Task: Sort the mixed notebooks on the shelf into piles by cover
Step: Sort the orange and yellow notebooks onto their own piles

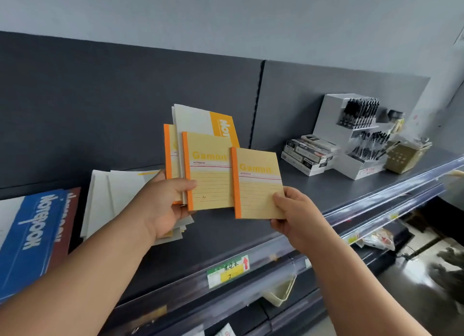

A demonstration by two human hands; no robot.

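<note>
My left hand grips a fanned bundle of notebooks above the dark shelf: two small yellow Gambit notebooks with orange spines and a larger white-and-orange notebook behind them. My right hand pinches the lower right corner of another small yellow Gambit notebook, held just right of the bundle and overlapping its edge. A pile of white-covered notebooks lies on the shelf under my left hand. At the far left lie a blue notebook and a dark red one.
Right of the notebooks stand stacked black-and-white boxes, a white pen display and a gold box. A price label hangs on the shelf's front rail. Lower shelves with goods show at the right.
</note>
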